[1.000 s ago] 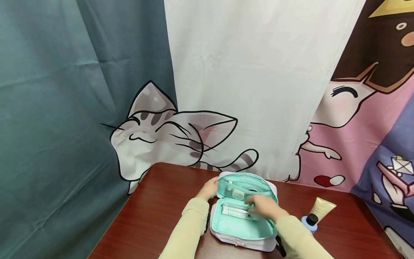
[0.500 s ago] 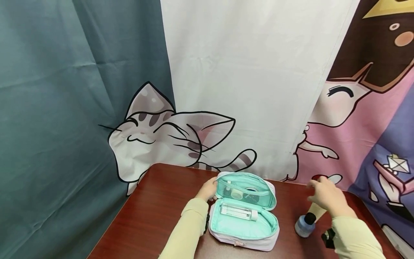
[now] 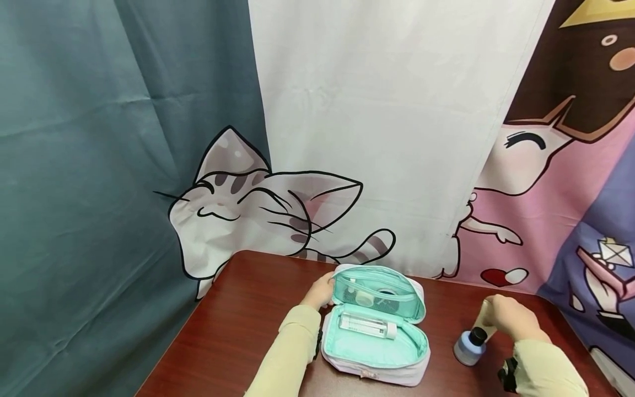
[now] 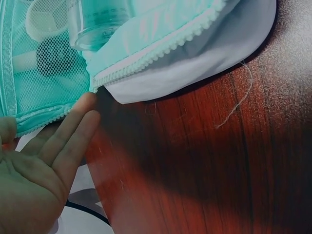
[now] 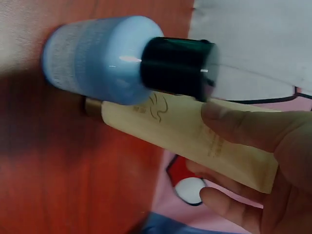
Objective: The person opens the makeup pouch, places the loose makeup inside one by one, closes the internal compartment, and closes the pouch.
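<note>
A mint-lined toiletry bag [image 3: 372, 355] lies unzipped on the table, its lid raised. My left hand [image 3: 319, 290] holds the lid's left edge; in the left wrist view its thumb is at the mesh side and two fingers stretch along the zipper. A clear bottle with a white cap [image 3: 367, 325] lies in the bag's base. On the right, my right hand [image 3: 513, 317] pinches the upper end of a pale gold squeeze tube [image 5: 195, 134], thumb in front and fingers behind. The tube stands cap down behind a blue bottle with a black cap [image 3: 469, 347].
The lid's mesh pocket [image 3: 357, 298] contains a round white item and a dark one. Reddish-brown wood forms the table [image 3: 238, 331]. Behind its far edge hangs a printed curtain [image 3: 407, 138].
My right hand has left the bag, moved right and taken hold of the tube's top. The clear bottle is now uncovered in the bag. My left hand stays at the lid.
</note>
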`<state>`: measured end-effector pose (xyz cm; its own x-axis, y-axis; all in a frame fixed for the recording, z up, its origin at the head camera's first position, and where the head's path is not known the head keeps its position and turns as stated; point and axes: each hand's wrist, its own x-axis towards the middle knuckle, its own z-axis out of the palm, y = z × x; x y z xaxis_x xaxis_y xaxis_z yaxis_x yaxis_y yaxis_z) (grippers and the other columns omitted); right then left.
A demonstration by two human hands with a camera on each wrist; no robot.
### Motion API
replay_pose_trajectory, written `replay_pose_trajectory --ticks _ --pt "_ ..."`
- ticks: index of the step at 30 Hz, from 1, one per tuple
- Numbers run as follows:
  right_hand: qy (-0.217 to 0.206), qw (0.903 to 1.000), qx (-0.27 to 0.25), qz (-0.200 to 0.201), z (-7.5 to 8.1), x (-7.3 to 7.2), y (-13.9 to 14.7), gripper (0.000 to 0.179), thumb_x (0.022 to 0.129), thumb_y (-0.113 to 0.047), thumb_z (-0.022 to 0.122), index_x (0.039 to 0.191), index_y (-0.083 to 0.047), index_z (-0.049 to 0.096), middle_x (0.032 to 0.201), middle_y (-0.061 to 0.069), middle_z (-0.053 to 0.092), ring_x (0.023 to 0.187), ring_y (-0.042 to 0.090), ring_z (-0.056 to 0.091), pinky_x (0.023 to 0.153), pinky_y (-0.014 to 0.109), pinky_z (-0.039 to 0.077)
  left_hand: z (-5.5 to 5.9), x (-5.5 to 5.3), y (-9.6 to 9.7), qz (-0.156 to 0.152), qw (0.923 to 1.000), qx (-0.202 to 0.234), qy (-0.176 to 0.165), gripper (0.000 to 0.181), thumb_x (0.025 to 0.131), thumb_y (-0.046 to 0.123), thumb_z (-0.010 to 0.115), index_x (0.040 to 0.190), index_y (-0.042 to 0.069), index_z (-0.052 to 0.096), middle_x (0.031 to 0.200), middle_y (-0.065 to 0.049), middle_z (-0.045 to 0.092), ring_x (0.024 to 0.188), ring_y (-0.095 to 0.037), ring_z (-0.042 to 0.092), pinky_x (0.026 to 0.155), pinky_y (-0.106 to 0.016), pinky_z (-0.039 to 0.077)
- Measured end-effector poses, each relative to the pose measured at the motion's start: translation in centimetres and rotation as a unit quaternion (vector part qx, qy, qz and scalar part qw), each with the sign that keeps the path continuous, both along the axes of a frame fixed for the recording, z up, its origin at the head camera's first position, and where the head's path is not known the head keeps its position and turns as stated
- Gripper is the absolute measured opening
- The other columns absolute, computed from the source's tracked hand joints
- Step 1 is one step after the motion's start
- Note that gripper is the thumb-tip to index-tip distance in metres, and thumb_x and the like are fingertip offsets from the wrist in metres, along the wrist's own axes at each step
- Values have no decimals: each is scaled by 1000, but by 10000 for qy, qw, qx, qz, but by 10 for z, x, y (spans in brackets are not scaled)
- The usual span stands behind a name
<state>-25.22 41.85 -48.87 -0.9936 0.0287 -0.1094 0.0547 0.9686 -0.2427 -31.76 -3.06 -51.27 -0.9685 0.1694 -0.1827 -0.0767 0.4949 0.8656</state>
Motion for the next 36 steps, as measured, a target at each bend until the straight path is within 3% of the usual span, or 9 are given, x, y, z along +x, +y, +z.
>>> replay_pose_trajectory --ticks 3,6,9,13,18,24,29,36 --pt "302 9994 40 143 60 22 -40 16 71 -16 69 76 -10 56 70 7 53 65 24 49 54 43 38 -1 0 0 51 10000 1 5 40 102 21 35 141 15 39 92 -14 59 67 -31 58 62 -41 47" --pt "648 9973 -69 335 102 29 -62 23 76 -23 71 80 -7 56 69 5 53 65 23 51 55 42 38 0 0 1 75 10000 28 -23 41 102 21 34 142 14 37 93 -14 57 70 -32 58 60 -39 46" --pt "1062 9928 -261 485 124 29 -78 28 78 -31 71 78 -9 54 63 1 46 61 20 46 52 36 34 1 1 1 77 9999 53 -54 42 102 22 34 143 12 35 90 -17 56 73 -33 58 59 -35 44" --pt "1395 9856 -657 688 135 27 -103 26 77 -33 73 79 -11 60 64 -1 48 60 17 42 52 32 31 3 3 1 102 9999 56 -80 42 102 22 34 143 13 35 94 -16 57 74 -34 58 58 -35 44" --pt "1168 9777 -1236 1230 126 23 -139 17 71 -19 77 82 -11 67 73 1 59 65 16 47 54 31 39 1 2 0 69 9998 103 -131 42 102 23 35 143 15 36 91 -16 56 72 -33 57 57 -35 43" --pt "908 9626 -1731 1876 88 15 -178 18 64 -14 79 72 -15 62 69 -6 58 62 12 50 54 29 42 0 0 -1 63 9998 155 -116 42 102 21 35 143 14 36 82 -17 55 70 -36 56 52 -32 40" --pt "734 9582 -1903 2004 54 11 -211 21 63 -17 81 71 -16 62 70 -7 58 63 11 50 55 28 43 0 0 -1 68 9998 142 -125 42 102 22 35 143 14 36 87 -17 56 70 -35 56 54 -33 41" --pt "806 9515 -2055 2141 22 10 -246 24 62 -14 83 69 -17 60 69 -10 58 64 8 51 58 27 43 -2 -3 0 55 9996 176 -196 42 102 22 35 143 16 36 62 -8 48 59 -28 53 49 -30 39"
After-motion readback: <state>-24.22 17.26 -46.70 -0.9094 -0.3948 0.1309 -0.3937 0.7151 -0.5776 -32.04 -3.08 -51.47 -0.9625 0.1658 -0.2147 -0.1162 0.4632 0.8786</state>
